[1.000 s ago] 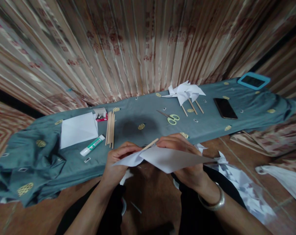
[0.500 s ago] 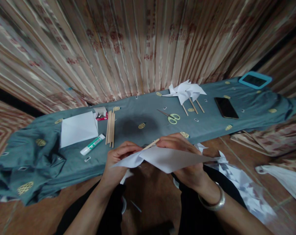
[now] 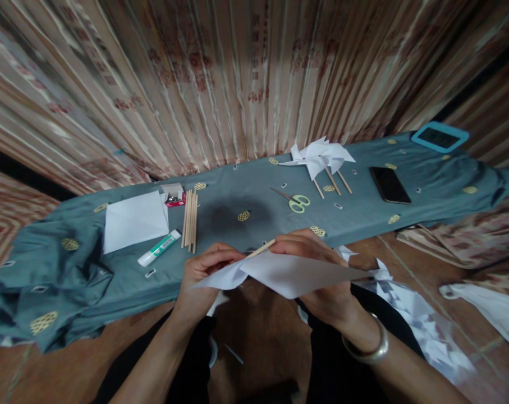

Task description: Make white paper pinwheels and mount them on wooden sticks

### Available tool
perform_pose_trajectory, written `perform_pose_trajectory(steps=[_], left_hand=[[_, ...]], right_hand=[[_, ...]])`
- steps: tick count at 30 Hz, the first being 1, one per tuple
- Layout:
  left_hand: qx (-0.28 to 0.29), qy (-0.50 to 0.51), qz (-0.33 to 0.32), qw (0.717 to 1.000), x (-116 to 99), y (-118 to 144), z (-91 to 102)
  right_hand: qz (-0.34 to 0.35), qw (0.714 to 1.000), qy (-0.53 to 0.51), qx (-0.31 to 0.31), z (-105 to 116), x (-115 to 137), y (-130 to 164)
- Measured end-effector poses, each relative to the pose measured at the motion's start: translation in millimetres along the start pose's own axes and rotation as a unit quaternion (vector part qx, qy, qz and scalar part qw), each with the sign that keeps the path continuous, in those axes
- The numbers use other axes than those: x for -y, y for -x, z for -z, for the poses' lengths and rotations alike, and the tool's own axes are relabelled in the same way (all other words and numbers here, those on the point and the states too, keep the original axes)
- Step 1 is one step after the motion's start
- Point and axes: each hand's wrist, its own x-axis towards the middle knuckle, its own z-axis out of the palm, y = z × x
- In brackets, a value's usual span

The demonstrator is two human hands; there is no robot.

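Both my hands hold a folded white paper piece (image 3: 292, 275) with a thin wooden stick (image 3: 260, 248) poking out behind it, just in front of the near edge of a low table under a grey-green cloth (image 3: 220, 216). My left hand (image 3: 201, 278) pinches the paper's left corner. My right hand (image 3: 317, 269) grips the paper and the stick from the right, a metal bangle on its wrist.
On the cloth lie white paper sheets (image 3: 132, 221), a glue stick (image 3: 159, 248), a bundle of wooden sticks (image 3: 189, 220), a small red box (image 3: 173, 196), green-handled scissors (image 3: 292, 201), finished paper pinwheels (image 3: 319, 157), a black phone (image 3: 389, 185) and a blue-cased device (image 3: 439, 136). Paper scraps (image 3: 422, 325) litter the floor at right.
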Motion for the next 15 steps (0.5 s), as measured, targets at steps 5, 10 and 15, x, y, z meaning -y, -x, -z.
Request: perform_pose_trajectory(steps=[5, 10, 15], left_hand=[[-0.009, -0.022, -0.033, 0.999, 1, 2, 0.7], [-0.026, -0.122, -0.151, 0.981, -6, 11, 3.9], [-0.054, -0.251, -0.200, 0.946, -19, 21, 7.8]], right_hand=[[-0.024, 0.999, -0.027, -0.015, -3, -1, 3], [-0.086, 0.992, -0.082, -0.046, -8, 1, 5], [-0.108, 0.987, -0.108, -0.054, -10, 4, 7]])
